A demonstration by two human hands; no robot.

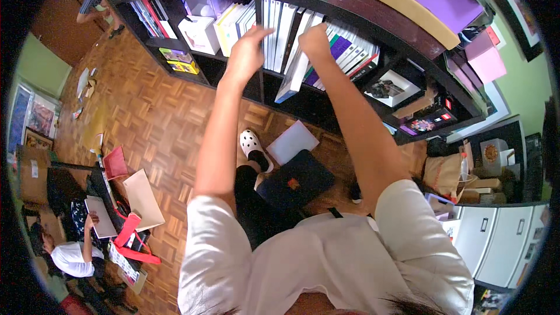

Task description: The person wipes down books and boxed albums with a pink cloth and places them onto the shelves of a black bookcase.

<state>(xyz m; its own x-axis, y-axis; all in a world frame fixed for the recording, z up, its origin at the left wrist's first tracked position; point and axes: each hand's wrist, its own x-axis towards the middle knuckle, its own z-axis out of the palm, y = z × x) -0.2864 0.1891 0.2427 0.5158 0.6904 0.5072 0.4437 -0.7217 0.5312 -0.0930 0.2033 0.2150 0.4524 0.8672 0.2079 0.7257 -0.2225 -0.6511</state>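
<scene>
In the head view my right hand, fingers curled, grips the upper part of a white book. The book juts out of the row at an angle, its lower end past the shelf's front edge. Slightly blurred, my left hand holds nothing and has a finger stretched towards the upright white books in the same compartment. To the right of the jutting book stands a tight row of white, purple and green volumes, partly behind my right wrist.
The black shelf unit also holds a white box and a framed picture. Near my feet lie a dark bag-like item and a pale flat sheet. A seated person holds a flat panel at left; another person stands farther off.
</scene>
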